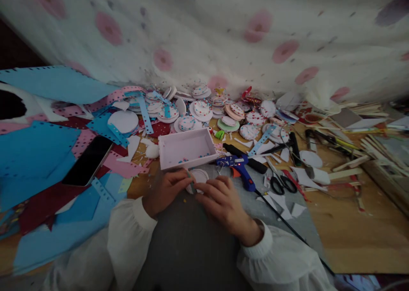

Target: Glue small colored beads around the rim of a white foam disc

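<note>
Both hands on one white foam disc [198, 178] lying on the grey mat just before the white tray [187, 148]: left hand [166, 188] pinching something small at its rim, right hand [220, 199] curled over it. Disc looks undecorated; a dozen-odd finished dotted discs [202, 108] piled behind

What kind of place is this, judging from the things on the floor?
Probably a home craft corner on a wooden floor. A blue glue gun, black scissors and punched foam sheets lie around, and both hands work on a small white disc.
</note>
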`<control>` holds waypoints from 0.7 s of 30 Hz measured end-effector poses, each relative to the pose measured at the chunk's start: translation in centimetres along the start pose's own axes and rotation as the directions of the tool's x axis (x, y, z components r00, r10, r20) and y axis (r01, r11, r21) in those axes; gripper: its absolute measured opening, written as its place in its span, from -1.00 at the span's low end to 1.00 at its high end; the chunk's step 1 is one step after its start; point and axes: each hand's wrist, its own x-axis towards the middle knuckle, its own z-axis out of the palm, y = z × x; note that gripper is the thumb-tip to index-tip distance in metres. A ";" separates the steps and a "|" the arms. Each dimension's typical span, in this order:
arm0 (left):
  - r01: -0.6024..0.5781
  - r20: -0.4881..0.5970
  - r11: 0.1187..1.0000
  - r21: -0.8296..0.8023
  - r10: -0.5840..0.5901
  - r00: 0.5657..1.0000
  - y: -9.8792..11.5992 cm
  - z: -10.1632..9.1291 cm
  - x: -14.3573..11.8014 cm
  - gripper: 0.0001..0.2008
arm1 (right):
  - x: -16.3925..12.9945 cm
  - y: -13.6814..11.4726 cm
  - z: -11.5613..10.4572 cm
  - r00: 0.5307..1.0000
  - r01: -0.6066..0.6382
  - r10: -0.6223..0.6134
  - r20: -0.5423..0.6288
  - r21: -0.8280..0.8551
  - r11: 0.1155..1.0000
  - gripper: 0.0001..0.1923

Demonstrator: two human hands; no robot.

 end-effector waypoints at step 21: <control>-0.148 0.072 0.984 0.097 0.142 0.987 -0.7 -0.3 0.3 -0.70 | -1.2 4.7 -3.0 0.401 -0.902 0.900 -0.170 -0.247 0.355 -0.59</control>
